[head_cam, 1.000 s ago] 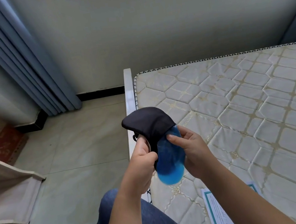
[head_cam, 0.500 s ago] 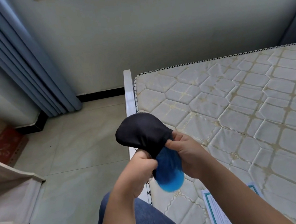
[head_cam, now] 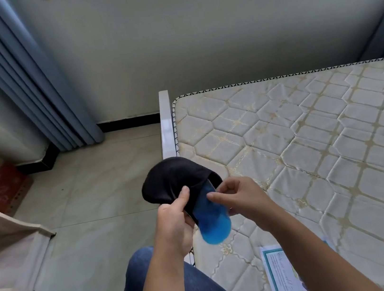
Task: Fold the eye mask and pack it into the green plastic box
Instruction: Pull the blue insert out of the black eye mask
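Our left hand pinching the soft black cloth eye mask, thumb on top; our right hand pinching the squishy blue gel pad poking out of it; both held above the edge of the white quilted mattress; a printed paper card lying nearby

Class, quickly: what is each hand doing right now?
Left hand: closed on the black eye mask, thumb pressing the fabric.
Right hand: fingertips pinching the blue gel pad that sticks out of the mask.
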The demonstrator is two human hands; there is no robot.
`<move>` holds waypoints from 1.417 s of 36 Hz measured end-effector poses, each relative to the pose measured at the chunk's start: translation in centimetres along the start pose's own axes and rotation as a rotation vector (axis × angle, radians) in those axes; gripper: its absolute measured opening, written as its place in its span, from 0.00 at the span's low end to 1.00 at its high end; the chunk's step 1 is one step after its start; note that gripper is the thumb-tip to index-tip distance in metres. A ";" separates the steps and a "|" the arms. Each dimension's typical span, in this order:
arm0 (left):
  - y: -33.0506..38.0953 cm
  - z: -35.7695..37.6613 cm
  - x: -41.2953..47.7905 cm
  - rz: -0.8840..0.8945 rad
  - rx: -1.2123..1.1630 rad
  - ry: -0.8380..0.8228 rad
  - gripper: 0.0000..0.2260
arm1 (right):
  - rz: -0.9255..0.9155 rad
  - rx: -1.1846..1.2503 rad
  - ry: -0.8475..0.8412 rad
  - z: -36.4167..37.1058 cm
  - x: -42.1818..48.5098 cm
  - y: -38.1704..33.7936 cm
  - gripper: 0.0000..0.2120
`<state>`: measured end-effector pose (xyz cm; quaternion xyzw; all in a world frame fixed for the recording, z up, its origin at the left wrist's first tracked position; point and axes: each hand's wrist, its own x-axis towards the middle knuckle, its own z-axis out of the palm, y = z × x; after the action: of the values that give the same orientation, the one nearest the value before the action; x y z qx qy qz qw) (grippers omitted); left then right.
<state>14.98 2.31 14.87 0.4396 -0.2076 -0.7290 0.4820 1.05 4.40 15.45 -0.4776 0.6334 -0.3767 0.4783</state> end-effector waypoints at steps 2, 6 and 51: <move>0.5 -0.3 0.2 0.007 -0.041 -0.007 0.09 | -0.004 0.013 -0.038 -0.3 -0.2 0.0 0.05; 0.9 -0.5 0.0 0.014 -0.030 -0.065 0.09 | -0.063 0.035 -0.023 -0.3 -0.5 0.0 0.06; 0.9 -0.6 -0.9 -0.012 0.260 -0.320 0.17 | -0.208 -0.055 0.207 0.2 0.4 -1.5 0.05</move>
<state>16.06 2.73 15.61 0.3780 -0.3709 -0.7595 0.3779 1.60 3.63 16.69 -0.5122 0.6365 -0.4541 0.3553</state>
